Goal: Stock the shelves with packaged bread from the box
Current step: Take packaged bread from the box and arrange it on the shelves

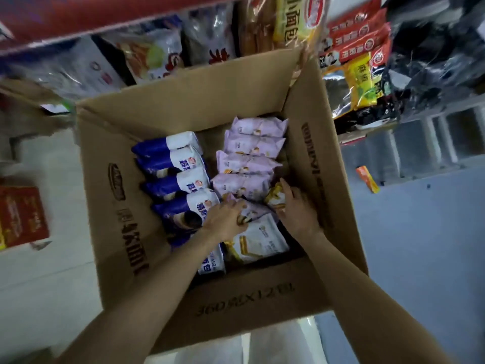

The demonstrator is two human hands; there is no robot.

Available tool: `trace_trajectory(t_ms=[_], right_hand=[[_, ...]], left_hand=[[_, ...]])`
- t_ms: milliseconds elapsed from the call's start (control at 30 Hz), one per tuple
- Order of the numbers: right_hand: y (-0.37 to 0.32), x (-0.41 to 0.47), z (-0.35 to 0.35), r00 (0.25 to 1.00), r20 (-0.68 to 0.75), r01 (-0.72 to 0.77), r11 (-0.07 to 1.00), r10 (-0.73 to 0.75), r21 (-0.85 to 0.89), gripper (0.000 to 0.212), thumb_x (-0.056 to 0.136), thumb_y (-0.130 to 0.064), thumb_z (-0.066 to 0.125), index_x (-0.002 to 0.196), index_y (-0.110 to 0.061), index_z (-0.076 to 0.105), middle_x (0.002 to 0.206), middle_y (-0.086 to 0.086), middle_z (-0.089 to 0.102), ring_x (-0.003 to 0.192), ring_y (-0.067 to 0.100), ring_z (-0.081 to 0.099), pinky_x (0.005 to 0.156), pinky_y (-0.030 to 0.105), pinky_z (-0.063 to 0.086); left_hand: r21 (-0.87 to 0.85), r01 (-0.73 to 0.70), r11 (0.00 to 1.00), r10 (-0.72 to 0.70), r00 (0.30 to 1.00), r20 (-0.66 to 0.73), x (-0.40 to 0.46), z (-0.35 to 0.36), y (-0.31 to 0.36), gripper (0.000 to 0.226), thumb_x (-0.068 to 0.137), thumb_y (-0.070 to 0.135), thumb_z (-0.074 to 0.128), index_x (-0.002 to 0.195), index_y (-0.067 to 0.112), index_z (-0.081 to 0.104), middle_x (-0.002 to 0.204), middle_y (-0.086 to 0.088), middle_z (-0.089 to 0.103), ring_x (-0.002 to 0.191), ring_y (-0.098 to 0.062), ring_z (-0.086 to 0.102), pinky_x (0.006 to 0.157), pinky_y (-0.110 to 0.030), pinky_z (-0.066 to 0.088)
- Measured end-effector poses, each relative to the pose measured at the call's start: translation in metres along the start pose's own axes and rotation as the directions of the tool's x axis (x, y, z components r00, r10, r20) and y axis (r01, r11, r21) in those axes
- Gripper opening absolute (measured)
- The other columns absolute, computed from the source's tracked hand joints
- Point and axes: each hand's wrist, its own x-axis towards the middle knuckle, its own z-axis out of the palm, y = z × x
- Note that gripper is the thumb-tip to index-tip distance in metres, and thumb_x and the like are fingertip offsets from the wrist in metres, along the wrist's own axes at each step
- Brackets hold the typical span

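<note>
An open cardboard box (110, 185) stands on the floor below me. Inside, a row of blue-and-white bread packs (181, 164) fills the left side and a row of lilac bread packs (252, 145) fills the right. A white-and-yellow pack (259, 240) lies at the near right. My left hand (225, 219) grips the nearest lilac pack (252, 210) at its left end. My right hand (296, 208) reaches down beside the box's right wall, its fingers on a small yellow pack (274, 197); how it holds the pack is hidden.
Shelves (65, 27) above the box carry bagged bread and snacks (154, 53). Red and yellow packets (359, 56) hang at the upper right. A red carton (21, 216) sits on the floor at left. An orange packet (367, 178) lies on the grey floor at right.
</note>
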Motion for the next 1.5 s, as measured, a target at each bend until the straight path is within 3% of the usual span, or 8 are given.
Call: trace_trajectory(t_ms=[133,300,533,700,867,1000,1133,1500], right_hand=[[0.015,0.003,0.017,0.998,0.054,0.025,0.994,-0.019,-0.11,0.077,0.092,-0.023,0.053,0.15,-0.028,0.002,0.134,0.014,0.043,0.102,0.033,0.055,0.07,0.037,0.045],[0.022,-0.001,0.021,0.965,-0.194,0.108,0.943,-0.175,-0.314,0.08,0.061,-0.002,0.076,0.134,-0.022,0.051,0.068,0.01,0.06,0.037,0.02,0.046,0.039,0.018,0.018],[0.006,-0.013,-0.003,0.985,-0.107,0.112,0.971,-0.137,-0.213,0.077,0.067,-0.005,0.075,0.137,-0.021,0.046,0.084,0.013,0.063,0.055,0.029,0.06,0.043,0.023,0.03],[-0.011,-0.022,-0.046,0.983,-0.149,0.083,0.983,-0.108,-0.163,0.047,0.087,-0.017,0.058,0.132,-0.013,0.046,0.108,0.013,0.061,0.078,0.035,0.064,0.054,0.031,0.037],[-0.023,-0.04,-0.107,0.967,-0.253,0.046,0.964,0.023,0.264,0.043,0.085,-0.021,0.063,0.125,-0.017,0.05,0.101,0.007,0.065,0.085,0.028,0.061,0.059,0.026,0.038],[-0.036,-0.045,-0.14,0.993,0.023,-0.095,0.635,0.12,0.767,0.04,0.081,-0.021,0.072,0.116,-0.019,0.053,0.09,-0.011,0.06,0.08,0.008,0.057,0.057,0.007,0.043],[-0.056,-0.052,-0.162,0.986,0.169,-0.159,0.332,-0.003,0.93,0.045,0.085,-0.015,0.067,0.124,-0.021,0.046,0.108,-0.002,0.065,0.1,0.018,0.063,0.077,0.033,0.054],[-0.139,-0.065,-0.295,0.931,-0.112,0.291,0.519,-0.349,0.803,0.06,0.077,-0.009,0.074,0.126,-0.025,0.044,0.117,-0.004,0.059,0.107,0.013,0.059,0.083,0.03,0.051]], left_hand=[[0.099,-0.065,0.993,0.059,0.996,0.064,0.017,0.047,0.011,0.072,0.084,0.054,0.058,0.142,0.02,0.032,0.142,-0.005,0.042,0.128,-0.026,0.041,0.091,-0.039,0.044],[0.152,-0.072,0.986,0.061,0.995,0.078,0.02,0.074,0.024,0.08,0.081,0.037,0.068,0.145,0.015,0.025,0.142,-0.012,0.041,0.126,-0.03,0.042,0.094,-0.042,0.043],[0.06,-0.083,0.995,0.078,0.994,0.08,0.008,0.067,0.022,0.067,0.087,0.028,0.063,0.144,0.016,0.03,0.147,-0.011,0.034,0.132,-0.031,0.034,0.094,-0.039,0.04],[-0.082,-0.119,0.989,0.113,0.99,-0.081,-0.019,0.035,0.011,0.055,0.086,0.024,0.065,0.135,0.015,0.041,0.136,-0.007,0.042,0.111,-0.03,0.054,0.065,-0.035,0.044],[-0.283,0.04,0.958,-0.111,0.964,-0.24,-0.058,-0.019,-0.004,0.053,0.088,0.032,0.063,0.132,0.013,0.04,0.113,-0.009,0.059,0.095,-0.029,0.06,0.066,-0.036,0.044],[-0.513,0.184,0.839,-0.388,0.863,-0.324,-0.095,-0.06,-0.018,0.051,0.087,0.035,0.063,0.126,0.011,0.042,0.099,-0.007,0.065,0.088,-0.031,0.063,0.065,-0.037,0.047],[-0.711,0.143,0.688,-0.552,0.739,-0.386,-0.13,-0.102,-0.021,0.048,0.086,0.029,0.067,0.125,0.014,0.045,0.114,-0.005,0.066,0.099,-0.03,0.063,0.08,-0.044,0.052],[-0.78,-0.126,0.613,-0.66,0.461,-0.593,-0.197,-0.202,-0.029,0.048,0.08,0.039,0.061,0.121,0.021,0.046,0.106,0.008,0.062,0.099,-0.022,0.062,0.081,-0.04,0.051]])
